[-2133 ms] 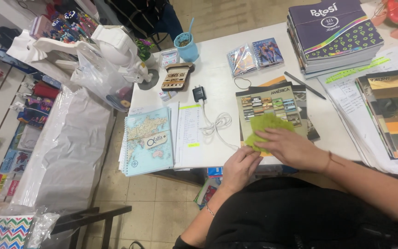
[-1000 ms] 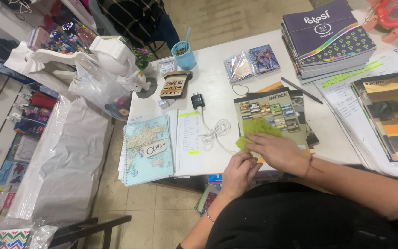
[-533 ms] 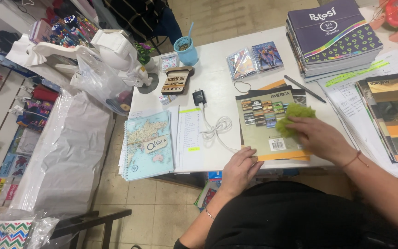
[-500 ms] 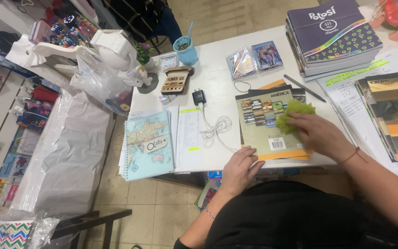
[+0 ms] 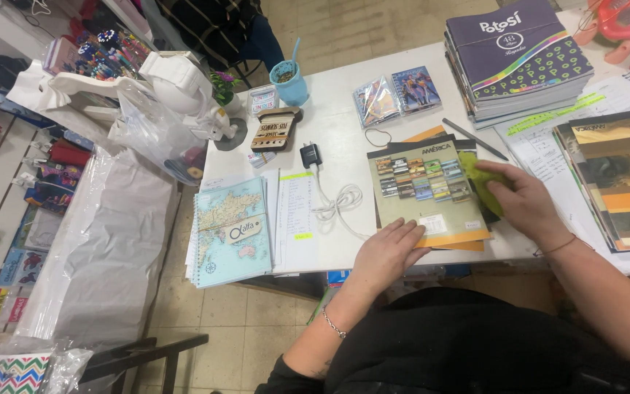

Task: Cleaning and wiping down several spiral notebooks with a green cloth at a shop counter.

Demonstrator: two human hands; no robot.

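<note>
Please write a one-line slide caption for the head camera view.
Left hand steadies a notebook on the white table while the right hand presses a green cloth at its right edge.

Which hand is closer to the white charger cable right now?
Left. The left hand presses the booklet's lower left corner, just right of the charger cable. The right hand holds a green cloth at the booklet's far right edge.

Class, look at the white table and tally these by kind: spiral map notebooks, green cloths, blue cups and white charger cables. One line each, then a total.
Spiral map notebook: 1
Green cloth: 1
Blue cup: 1
White charger cable: 1
Total: 4
</note>
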